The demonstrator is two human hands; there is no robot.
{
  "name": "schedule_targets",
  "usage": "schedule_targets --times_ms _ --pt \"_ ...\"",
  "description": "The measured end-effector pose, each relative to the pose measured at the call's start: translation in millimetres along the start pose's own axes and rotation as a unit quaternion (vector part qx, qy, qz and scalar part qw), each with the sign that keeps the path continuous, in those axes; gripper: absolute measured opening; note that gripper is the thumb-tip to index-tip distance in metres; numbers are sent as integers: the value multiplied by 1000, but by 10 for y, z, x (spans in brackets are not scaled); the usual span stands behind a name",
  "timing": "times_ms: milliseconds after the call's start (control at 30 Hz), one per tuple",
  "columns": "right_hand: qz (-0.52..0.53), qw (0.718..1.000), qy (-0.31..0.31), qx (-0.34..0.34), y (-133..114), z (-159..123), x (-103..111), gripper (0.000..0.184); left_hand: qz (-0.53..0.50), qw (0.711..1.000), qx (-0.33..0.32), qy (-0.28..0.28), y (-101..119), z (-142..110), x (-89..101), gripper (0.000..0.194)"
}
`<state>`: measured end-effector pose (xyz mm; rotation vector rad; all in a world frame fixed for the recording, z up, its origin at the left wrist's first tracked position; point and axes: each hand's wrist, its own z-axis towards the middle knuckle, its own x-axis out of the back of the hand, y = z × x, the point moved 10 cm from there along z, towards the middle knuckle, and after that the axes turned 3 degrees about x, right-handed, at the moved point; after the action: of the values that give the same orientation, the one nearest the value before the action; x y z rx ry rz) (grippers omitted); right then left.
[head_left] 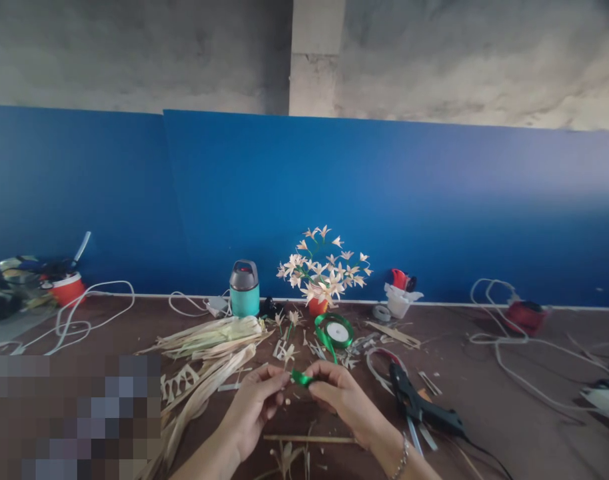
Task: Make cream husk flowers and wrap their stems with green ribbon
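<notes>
My left hand is closed in a pinch on what looks like the thin stem of a small pale husk flower, whose petals show just above the fingertips. My right hand pinches a shiny green ribbon, which bridges the gap to the left fingertips. Beyond the hands lies a ribbon spool with a white centre, its green strip trailing down toward my right hand. A thin stick and a loose husk flower rest on the brown table below my wrists.
Dried corn husks spread to the left. A black glue gun with a cord lies at right. Behind stand a teal flask, a pot of husk flowers and a white cup. A blue partition edges the table.
</notes>
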<state>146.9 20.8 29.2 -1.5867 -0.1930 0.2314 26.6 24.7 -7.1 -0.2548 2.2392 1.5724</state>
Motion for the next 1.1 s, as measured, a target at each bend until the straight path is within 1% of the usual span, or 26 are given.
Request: schedule_targets --times_ms 67,167,333,533,633,800,933,1100 --pt "-18 1000 14 1 -3 -1 18 15 -12 1000 0 -4 -1 -2 -13 19" --pt "-34 999 31 9 -5 2 35 22 -26 999 20 -8 -47 -11 -38 20" --pt "-27 998 35 47 -35 15 15 23 -57 997 42 -5 -113 -21 -53 19" --pt "-27 997 59 41 8 26 26 30 -63 996 53 -30 -150 -30 -118 18" --pt "-17 998 56 30 56 35 10 33 -66 996 52 -43 -157 -39 -146 19" --pt "-18 998 58 22 73 31 4 32 -61 995 58 -47 -181 -44 -150 19" --pt "-12 998 57 16 67 21 -3 28 -56 995 59 -61 -183 -54 -189 19" --pt "-16 998 57 28 28 15 -7 31 -60 994 70 -61 -180 -74 -211 22"
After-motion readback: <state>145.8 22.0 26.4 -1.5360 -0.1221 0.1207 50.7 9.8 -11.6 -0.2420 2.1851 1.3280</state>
